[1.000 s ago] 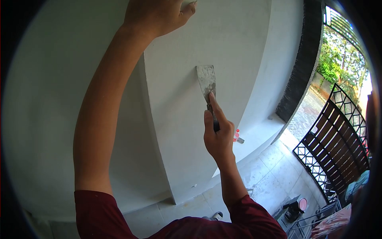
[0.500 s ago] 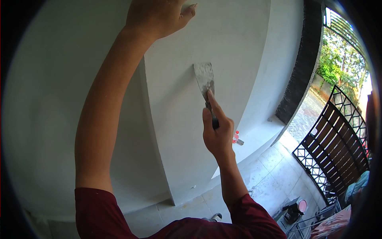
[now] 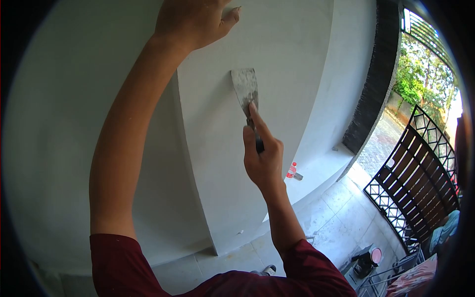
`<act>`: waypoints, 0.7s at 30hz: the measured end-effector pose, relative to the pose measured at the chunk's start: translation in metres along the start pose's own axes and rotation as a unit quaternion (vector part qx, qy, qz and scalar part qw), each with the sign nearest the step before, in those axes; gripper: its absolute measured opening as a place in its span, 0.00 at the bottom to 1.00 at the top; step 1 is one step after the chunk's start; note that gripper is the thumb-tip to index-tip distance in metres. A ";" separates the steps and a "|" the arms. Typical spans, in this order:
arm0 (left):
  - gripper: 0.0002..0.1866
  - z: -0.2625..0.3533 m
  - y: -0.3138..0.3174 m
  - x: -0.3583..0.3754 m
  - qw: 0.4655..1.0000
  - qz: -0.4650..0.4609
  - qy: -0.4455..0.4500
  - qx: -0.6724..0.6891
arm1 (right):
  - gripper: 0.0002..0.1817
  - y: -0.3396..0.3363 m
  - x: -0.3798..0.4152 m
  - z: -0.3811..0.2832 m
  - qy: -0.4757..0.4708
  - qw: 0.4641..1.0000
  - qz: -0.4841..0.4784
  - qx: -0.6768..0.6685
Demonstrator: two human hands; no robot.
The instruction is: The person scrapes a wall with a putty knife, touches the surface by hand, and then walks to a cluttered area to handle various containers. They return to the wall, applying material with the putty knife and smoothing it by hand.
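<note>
My right hand [image 3: 264,158] grips a putty knife [image 3: 245,86] by its dark handle, index finger laid along the base of the blade. The wide metal blade is smeared with grey-white residue and points up over the white wall pillar [image 3: 232,173]. Whether the blade's edge touches the surface is not clear. High at the top edge, my left hand [image 3: 195,22] is raised near the wall. Its thumb sticks out to the right, while the other fingers are cut off by the frame or hidden, so what they hold cannot be seen.
A bottle with a red cap and label [image 3: 292,171] stands on the ledge to the right. Beyond are a dark gate [image 3: 418,173] and a paved area. At lower right, a dark container [image 3: 368,260] and other items sit on the tiled floor [image 3: 336,213].
My right hand and the putty knife have moved slightly up and to the left along the pillar. My left arm has shifted only a little to the left.
</note>
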State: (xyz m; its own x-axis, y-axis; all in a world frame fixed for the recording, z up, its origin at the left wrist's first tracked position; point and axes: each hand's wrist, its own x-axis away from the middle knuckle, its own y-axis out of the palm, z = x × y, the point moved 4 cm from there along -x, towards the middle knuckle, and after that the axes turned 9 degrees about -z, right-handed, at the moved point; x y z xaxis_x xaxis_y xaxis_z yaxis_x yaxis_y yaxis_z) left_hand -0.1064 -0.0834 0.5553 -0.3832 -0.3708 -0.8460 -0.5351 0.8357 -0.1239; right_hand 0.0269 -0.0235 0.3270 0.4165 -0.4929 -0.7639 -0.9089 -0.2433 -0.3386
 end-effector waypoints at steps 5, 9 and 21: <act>0.30 -0.001 -0.002 0.002 1.000 0.012 0.005 0.008 | 0.26 0.003 0.019 0.007 0.019 1.000 -0.011 0.002; 0.30 0.000 -0.002 -0.001 1.000 0.008 0.004 0.008 | 0.27 0.009 0.029 0.020 -0.046 0.998 0.025 0.022; 0.33 0.084 0.005 0.038 0.977 -0.088 -0.090 -0.169 | 0.37 0.018 0.092 0.086 0.080 0.990 -0.063 0.100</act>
State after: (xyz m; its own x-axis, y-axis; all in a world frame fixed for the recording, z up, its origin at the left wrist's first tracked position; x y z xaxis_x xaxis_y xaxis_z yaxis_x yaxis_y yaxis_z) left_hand -0.0602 -0.0598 0.4788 -0.1394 -0.3938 -0.9086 -0.8109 0.5719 -0.1234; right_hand 0.0475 -0.0016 0.2035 0.5090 -0.5992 -0.6179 -0.8289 -0.1476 -0.5396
